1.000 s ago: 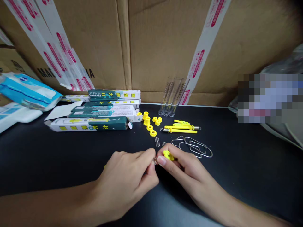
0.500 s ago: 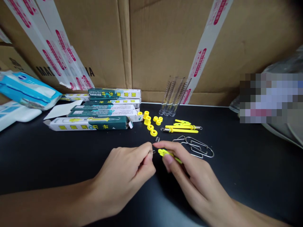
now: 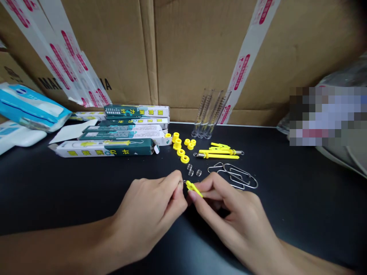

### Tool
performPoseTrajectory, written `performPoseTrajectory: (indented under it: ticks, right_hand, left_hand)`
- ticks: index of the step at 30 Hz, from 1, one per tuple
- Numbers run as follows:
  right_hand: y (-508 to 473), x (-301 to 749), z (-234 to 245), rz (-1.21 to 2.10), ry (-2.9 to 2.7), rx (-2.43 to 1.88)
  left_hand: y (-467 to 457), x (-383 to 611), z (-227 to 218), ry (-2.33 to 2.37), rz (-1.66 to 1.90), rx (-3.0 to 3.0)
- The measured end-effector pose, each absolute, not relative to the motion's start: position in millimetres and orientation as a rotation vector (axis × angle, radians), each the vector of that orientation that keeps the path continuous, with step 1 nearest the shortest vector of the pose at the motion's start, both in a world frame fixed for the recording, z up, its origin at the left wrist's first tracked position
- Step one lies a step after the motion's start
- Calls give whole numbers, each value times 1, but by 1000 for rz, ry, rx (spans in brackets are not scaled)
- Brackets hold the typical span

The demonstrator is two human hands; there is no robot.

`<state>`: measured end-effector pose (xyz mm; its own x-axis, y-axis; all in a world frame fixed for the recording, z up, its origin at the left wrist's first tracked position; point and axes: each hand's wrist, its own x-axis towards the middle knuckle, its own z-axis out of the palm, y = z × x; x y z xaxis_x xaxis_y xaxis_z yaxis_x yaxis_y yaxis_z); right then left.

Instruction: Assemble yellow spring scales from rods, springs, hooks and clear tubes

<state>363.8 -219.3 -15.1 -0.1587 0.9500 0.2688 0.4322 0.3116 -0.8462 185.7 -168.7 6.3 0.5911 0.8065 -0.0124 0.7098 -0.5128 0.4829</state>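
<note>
My left hand (image 3: 156, 214) is closed in a pinch on a metal spring, of which only the wire loop at its end (image 3: 184, 181) sticks out. Between thumb and fingertips, my right hand (image 3: 236, 214) grips a yellow plastic rod (image 3: 194, 188). The rod's holed end is right at the spring's loop; whether they are hooked together I cannot tell. Just beyond my hands lie three small coil springs (image 3: 190, 173). Several bent metal wire hooks (image 3: 241, 178) rest past my right hand, with yellow rods fitted with springs (image 3: 219, 154) behind them.
Yellow plastic caps (image 3: 185, 159) are scattered mid-table. Clear graduated tubes (image 3: 204, 118) stand upright near the cardboard (image 3: 183, 57) at the back. Printed boxes (image 3: 104, 149) lie at left, beside a blue tissue pack (image 3: 33, 107). A pixelated patch covers something at right.
My right hand has brought the yellow rod left to the spring's loop, and its index finger has drawn back. More of the small coil springs now show. The view has shifted slightly.
</note>
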Motion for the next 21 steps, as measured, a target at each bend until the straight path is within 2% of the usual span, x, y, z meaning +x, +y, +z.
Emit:
performPoseTrajectory:
  ticks: [4,12,21]
  right_hand:
    - [-219,364,-15,789,-1747,-1256]
    - [-218,365,-15,811,-1695,-1282]
    - [-214,366,-12,864,-1622,-1257]
  left_hand:
    - [-169,187,3,1256,209,2458]
    - [-169,179,3,1015,532,2287]
    - [-166,185,9,931,574,1876]
